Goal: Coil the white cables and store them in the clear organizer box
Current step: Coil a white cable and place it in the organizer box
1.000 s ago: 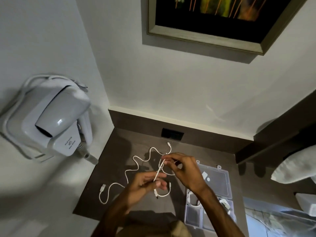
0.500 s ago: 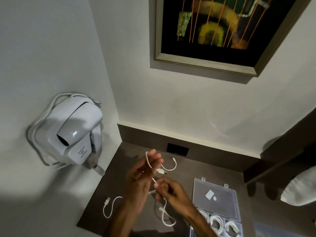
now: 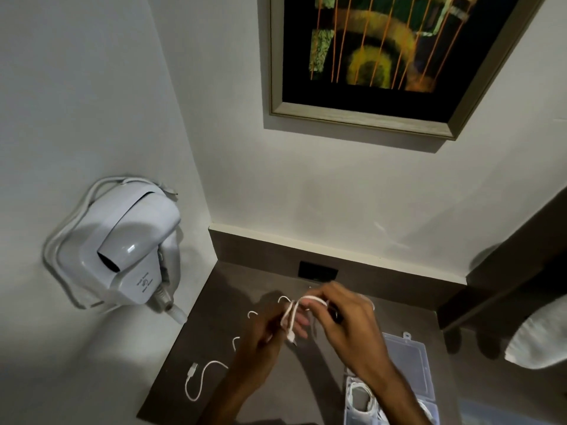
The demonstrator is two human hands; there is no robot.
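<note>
Cable (image 3: pixel 291 317) is being wound at lower centre of the frame.
It is looped around the left hand (image 3: pixel 264 335) fingers and pinched by the right hand (image 3: pixel 346 317); the box (image 3: pixel 411 363) sits open at lower right on the counter (image 3: pixel 214 302).

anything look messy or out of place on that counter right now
Only the loose tail of the thin white cable: it trails in a wavy line across the dark brown counter, uncoiled, while the left hand and right hand wind its other end. The clear plastic organizer box lies open. Nothing looks damaged.
</note>
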